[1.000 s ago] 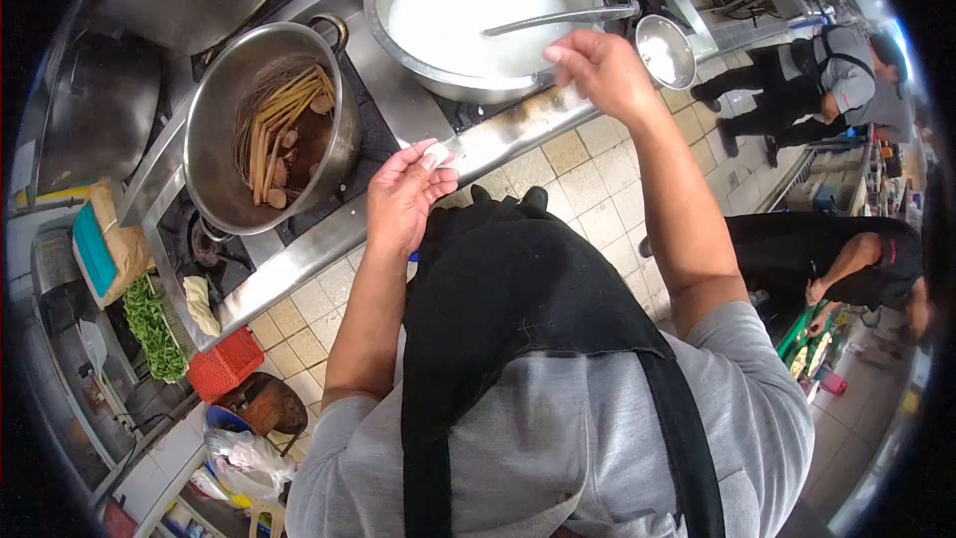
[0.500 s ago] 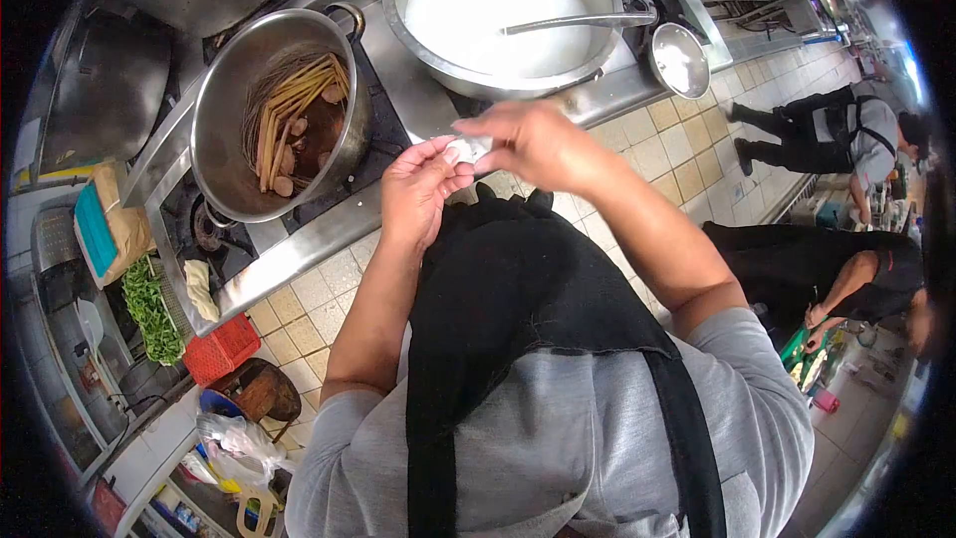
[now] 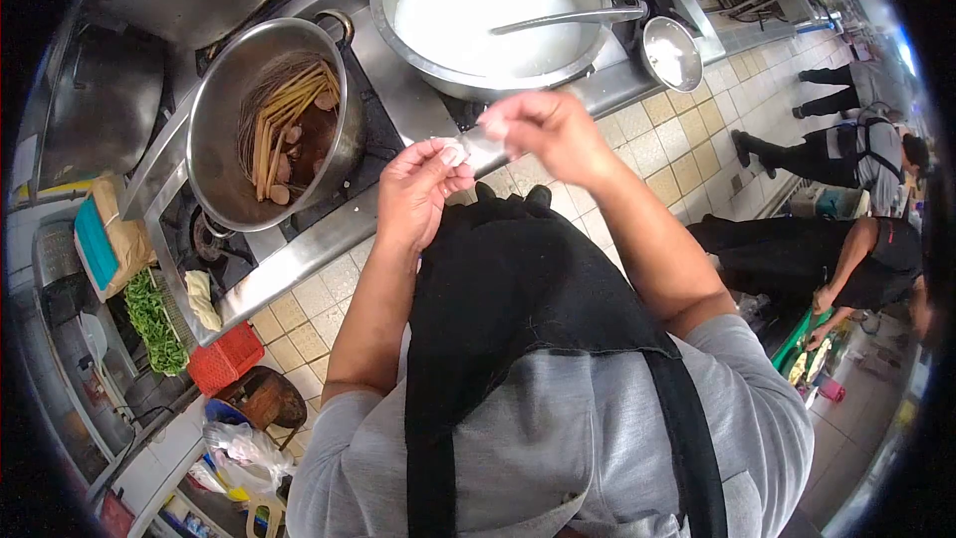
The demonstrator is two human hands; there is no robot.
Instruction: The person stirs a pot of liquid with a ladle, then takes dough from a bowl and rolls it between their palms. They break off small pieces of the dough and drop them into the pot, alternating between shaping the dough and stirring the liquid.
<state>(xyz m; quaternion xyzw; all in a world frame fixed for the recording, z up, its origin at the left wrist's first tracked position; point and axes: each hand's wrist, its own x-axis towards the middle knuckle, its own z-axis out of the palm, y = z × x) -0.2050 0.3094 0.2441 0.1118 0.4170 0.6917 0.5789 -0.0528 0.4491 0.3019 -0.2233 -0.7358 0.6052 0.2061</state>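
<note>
My left hand (image 3: 423, 189) pinches a small white piece (image 3: 454, 154) between thumb and fingers, in front of the stove. Just to its right, my right hand (image 3: 546, 136) is raised with thumb and fingers drawn together. Motion smears its fingertips, so anything between them is not clear. To the left of my hands, a deep metal pot (image 3: 351, 130) contains yellowish stalks (image 3: 284, 125), round brown slices and dark liquid. Beyond them, a wide metal basin (image 3: 383, 15) is filled with white liquid (image 3: 478, 5), and a ladle handle (image 3: 568, 18) slants across it.
A small metal bowl (image 3: 672, 55) rests at the stove's right end. Leafy greens (image 3: 154, 324), a red basket (image 3: 226, 359) and a wooden stool (image 3: 269, 401) are at lower left. On the right, a co-worker (image 3: 846, 249) handles food at a green board; other people stand behind.
My right hand has moved apart from the white piece, slightly up and to the right. My left hand keeps its pinch. On the right, another person's legs have come into view.
</note>
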